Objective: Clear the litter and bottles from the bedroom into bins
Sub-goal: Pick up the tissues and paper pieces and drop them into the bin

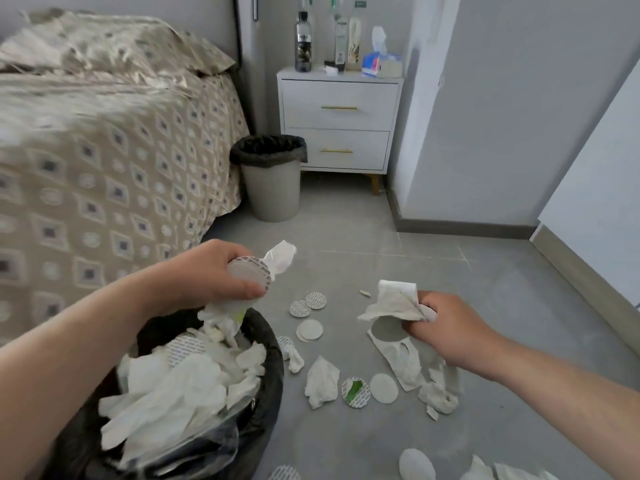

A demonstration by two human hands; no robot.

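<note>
My left hand [211, 277] is shut on a bunch of litter [254, 273], round white seal discs and crumpled tissue, held just above the near black-lined bin [273, 355], which is heaped with white tissue. My right hand [446, 327] is shut on a crumpled tissue [394, 301] low over the grey floor. Below it lies a torn paper with a round hole [391, 344]. Seal discs [309, 330] and tissue scraps [322, 381] are scattered on the floor between the two hands. Bottles [303, 41] stand on the white nightstand [341, 119] at the back.
A second bin [272, 188] with a black liner stands between the bed [114, 161] and the nightstand. A tissue box [381, 65] sits on the nightstand. More discs and tissue [417, 464] lie at the bottom edge. A white wall corner [485, 133] is on the right.
</note>
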